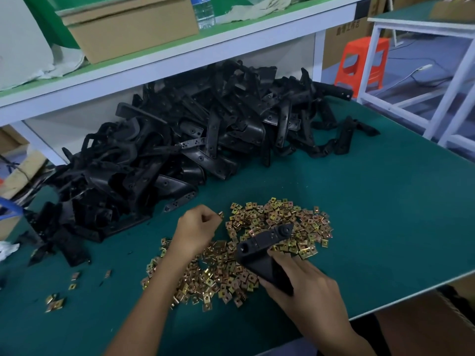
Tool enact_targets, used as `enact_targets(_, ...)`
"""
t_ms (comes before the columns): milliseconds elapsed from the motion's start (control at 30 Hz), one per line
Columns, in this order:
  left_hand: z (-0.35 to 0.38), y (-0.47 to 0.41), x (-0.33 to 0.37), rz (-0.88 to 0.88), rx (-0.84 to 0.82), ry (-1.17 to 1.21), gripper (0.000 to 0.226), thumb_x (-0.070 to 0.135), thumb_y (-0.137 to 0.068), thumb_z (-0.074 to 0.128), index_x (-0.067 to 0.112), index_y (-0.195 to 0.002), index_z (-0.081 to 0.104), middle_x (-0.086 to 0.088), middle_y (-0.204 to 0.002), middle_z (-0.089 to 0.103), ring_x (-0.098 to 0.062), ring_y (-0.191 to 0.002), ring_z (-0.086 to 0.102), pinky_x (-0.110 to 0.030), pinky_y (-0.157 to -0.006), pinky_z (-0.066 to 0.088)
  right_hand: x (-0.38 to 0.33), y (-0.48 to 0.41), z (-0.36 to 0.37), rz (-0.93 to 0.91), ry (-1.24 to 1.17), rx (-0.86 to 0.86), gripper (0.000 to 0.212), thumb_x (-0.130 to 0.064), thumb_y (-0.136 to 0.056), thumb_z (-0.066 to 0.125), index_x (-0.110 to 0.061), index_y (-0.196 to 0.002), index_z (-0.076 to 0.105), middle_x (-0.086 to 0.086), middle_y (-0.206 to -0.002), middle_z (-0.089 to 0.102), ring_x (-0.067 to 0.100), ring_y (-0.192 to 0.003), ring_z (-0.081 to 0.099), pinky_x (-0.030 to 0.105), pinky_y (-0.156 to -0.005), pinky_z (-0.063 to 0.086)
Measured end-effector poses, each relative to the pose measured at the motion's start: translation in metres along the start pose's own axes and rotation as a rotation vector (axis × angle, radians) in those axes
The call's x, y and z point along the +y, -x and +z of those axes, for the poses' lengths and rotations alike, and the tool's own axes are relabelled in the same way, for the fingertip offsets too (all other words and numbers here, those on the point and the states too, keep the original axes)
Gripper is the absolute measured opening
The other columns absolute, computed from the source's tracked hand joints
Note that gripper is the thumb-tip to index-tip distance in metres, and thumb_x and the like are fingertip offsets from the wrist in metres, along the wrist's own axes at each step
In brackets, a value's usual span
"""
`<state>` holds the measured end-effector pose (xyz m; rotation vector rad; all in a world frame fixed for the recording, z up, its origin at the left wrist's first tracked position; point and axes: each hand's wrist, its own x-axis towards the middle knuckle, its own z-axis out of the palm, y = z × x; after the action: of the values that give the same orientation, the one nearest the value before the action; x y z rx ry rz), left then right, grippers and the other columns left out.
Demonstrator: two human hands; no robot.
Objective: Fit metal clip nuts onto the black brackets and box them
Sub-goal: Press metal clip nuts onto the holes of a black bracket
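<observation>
- The left hand [198,227] is curled into a loose fist. Its thumb and forefinger pinch a single small brass-coloured metal clip nut [220,214] at the fingertips.
- The right hand [304,281] grips a black plastic bracket [264,249] by its broad lower end, fingers wrapped over it. The bracket's narrow holed arm slants up and away from the hand, towards the pinched nut but apart from it.
- Beneath and between both hands lies a loose heap of brass-coloured square metal clip nuts [295,222]. It spreads beyond the right hand's fingers and under the left wrist.
- Beyond the left hand, well past its knuckles, a large tangled pile of black plastic brackets [180,150] runs across the far side of the dark green table mat [385,214].
- Out to the side of the left forearm, a few stray clip nuts [55,301] lie scattered on the mat.
- Far above the hands, a white shelf edge [180,55] carries a brown cardboard box [128,29] and a clear plastic water bottle [204,11].
- Far beyond the right hand stands an orange plastic stool [362,62] on the floor.
</observation>
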<state>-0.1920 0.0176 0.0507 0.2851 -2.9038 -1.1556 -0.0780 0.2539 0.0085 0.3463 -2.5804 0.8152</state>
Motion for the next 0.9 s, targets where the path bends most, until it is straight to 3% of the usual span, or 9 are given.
enact_targets(100, -0.005, 0.014, 0.001, -0.12, -0.081, 0.362, 0.007, 0.008, -0.092, 0.067, 0.008, -0.085, 0.068, -0.006, -0.078, 0.074, -0.009, -0.065, 0.071, -0.025, -0.062, 0.058, 0.0, 0.001, 0.0, 0.006, 0.009, -0.004, 0.062, -0.04, -0.065, 0.095, -0.026, -0.12, 0.07, -0.013, -0.094, 0.073, 0.013, -0.079, 0.07, 0.023, -0.057, 0.053)
enact_targets(167, -0.006, 0.021, 0.001, -0.148, -0.11, 0.476, 0.002, 0.005, -0.094, 0.066, 0.006, -0.096, 0.067, -0.01, -0.086, 0.073, -0.008, -0.067, 0.07, -0.021, -0.062, 0.057, 0.0, 0.001, 0.0, 0.001, 0.007, 0.004, 0.06, -0.04, -0.067, 0.094, -0.024, -0.12, 0.071, -0.012, -0.095, 0.073, 0.015, -0.08, 0.071, 0.025, -0.057, 0.054)
enact_targets(367, -0.015, 0.036, -0.002, -0.074, -0.203, 0.509, 0.024, 0.009, -0.096, 0.065, 0.029, -0.108, 0.073, 0.005, -0.082, 0.072, -0.006, -0.082, 0.068, -0.016, -0.071, 0.054, -0.003, 0.0, -0.002, 0.01, 0.026, 0.014, 0.058, -0.042, -0.067, 0.092, -0.027, -0.119, 0.071, -0.014, -0.09, 0.072, 0.011, -0.078, 0.069, 0.021, -0.054, 0.049)
enact_targets(500, -0.018, 0.043, 0.002, -0.034, -0.236, 0.481, 0.025, 0.015, -0.101, 0.061, 0.032, -0.113, 0.073, 0.009, -0.097, 0.073, 0.001, -0.09, 0.067, -0.014, -0.073, 0.053, -0.002, 0.001, 0.0, 0.01, 0.033, 0.003, 0.06, -0.041, -0.068, 0.093, -0.027, -0.122, 0.07, -0.014, -0.093, 0.073, 0.012, -0.08, 0.069, 0.022, -0.055, 0.051)
enact_targets(633, -0.017, 0.047, 0.004, -0.01, -0.173, 0.418, 0.011, 0.022, -0.097, 0.066, 0.026, -0.103, 0.074, 0.013, -0.077, 0.072, 0.001, -0.071, 0.066, -0.01, -0.065, 0.05, 0.0, 0.001, 0.0, -0.002, 0.021, 0.015, 0.061, -0.038, -0.067, 0.094, -0.026, -0.122, 0.07, -0.013, -0.094, 0.073, 0.013, -0.079, 0.069, 0.023, -0.054, 0.051)
enact_targets(700, -0.02, 0.048, 0.003, 0.047, -0.141, 0.348, 0.011, 0.028, -0.096, 0.066, 0.03, -0.102, 0.075, 0.017, -0.073, 0.069, 0.004, -0.067, 0.061, -0.011, -0.065, 0.048, -0.001, 0.001, 0.0, -0.009, 0.017, 0.024, 0.061, -0.038, -0.067, 0.094, -0.025, -0.121, 0.07, -0.012, -0.093, 0.072, 0.013, -0.078, 0.069, 0.023, -0.054, 0.05)
enact_targets(800, -0.025, 0.047, 0.004, 0.116, -0.102, 0.254, 0.013, 0.031, -0.096, 0.065, 0.036, -0.104, 0.074, 0.02, -0.084, 0.072, 0.005, -0.076, 0.064, -0.02, -0.076, 0.048, -0.001, 0.001, 0.0, -0.017, 0.02, 0.028, 0.059, -0.039, -0.07, 0.092, -0.026, -0.123, 0.068, -0.013, -0.092, 0.072, 0.013, -0.078, 0.068, 0.024, -0.054, 0.05)
enact_targets(900, -0.029, 0.054, 0.008, 0.112, -0.127, 0.354, 0.018, 0.022, -0.097, 0.065, 0.036, -0.103, 0.076, 0.011, -0.091, 0.076, -0.004, -0.085, 0.07, -0.026, -0.081, 0.054, -0.001, 0.002, 0.001, -0.013, 0.009, 0.011, 0.059, -0.041, -0.072, 0.091, -0.028, -0.124, 0.066, -0.013, -0.092, 0.071, 0.013, -0.078, 0.068, 0.025, -0.054, 0.05)
